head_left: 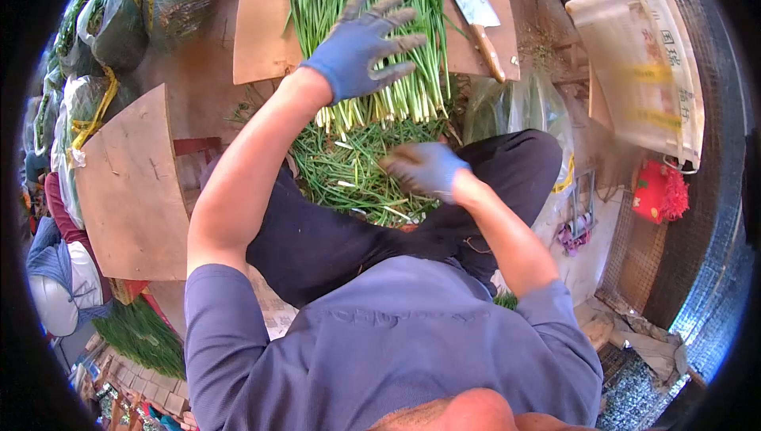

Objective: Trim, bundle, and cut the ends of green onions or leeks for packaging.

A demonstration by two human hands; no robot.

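One bundle of green chives (372, 3) lies on one wooden cutting board (265, 27), pinned beneath the left hand (361, 47). That hand, in a blue glove, rests flat with all fingers spread wide; it presses down on the stalks rather than closing around them. The bundle's long axis runs away from the person, from under the palm toward the far edge of the board. The pale cut ends (380, 110) point back toward the person and hang just past the board's near edge, directly below the heel of the left hand.

The right hand (424, 168), also gloved in blue, is blurred; whether it is closed on anything cannot be told. It sits nearer the body than the left hand, over one loose heap of green trimmings (341, 173) lying in the lap between the dark trousers (317, 241).

One cleaver (476, 15) with a wooden handle lies on the board just to the right of the left hand's fingertips, blade pointing away. A second board (131, 185) leans well to the left of the forearm. One printed paper bag (642, 59) stands far to the right, with one red object (658, 192) below it. Several bagged bundles of greens (119, 19) are stacked beyond the left elbow.
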